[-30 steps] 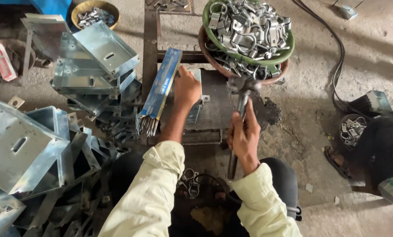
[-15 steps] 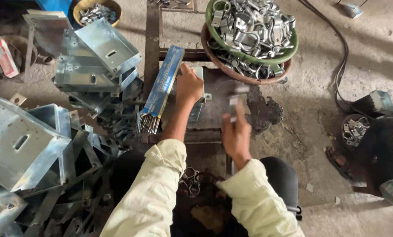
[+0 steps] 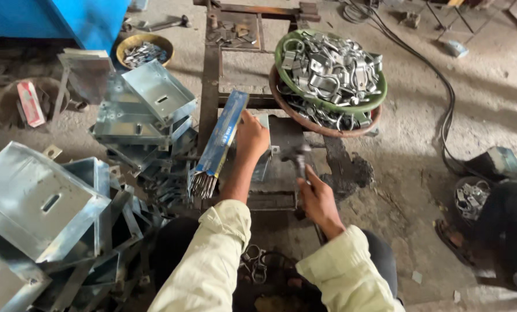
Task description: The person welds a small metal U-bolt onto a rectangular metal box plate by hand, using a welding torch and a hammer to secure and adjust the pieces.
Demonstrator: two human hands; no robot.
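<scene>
My left hand [image 3: 251, 137] presses a small metal piece [image 3: 265, 151] down on a dark steel work plate [image 3: 281, 167]. My right hand [image 3: 317, 199] grips the handle of a hammer [image 3: 300, 157], whose blurred head is low over the plate just right of my left hand. A blue packet of welding rods [image 3: 219, 141] leans beside my left wrist, with the rod ends sticking out at its lower end. Both arms wear pale yellow sleeves.
A green basin [image 3: 281, 60] heaped with metal clamps rests in a brown bowl beyond the plate. Galvanised sheet-metal boxes [image 3: 39, 202] are piled at my left. A yellow bowl [image 3: 143, 49] of small parts, a black cable [image 3: 446, 110] and a seated person [image 3: 501, 225] are nearby.
The hammer was raised near the basin, then swung down toward the plate; my right hand dropped and came nearer. My left hand stayed on the piece.
</scene>
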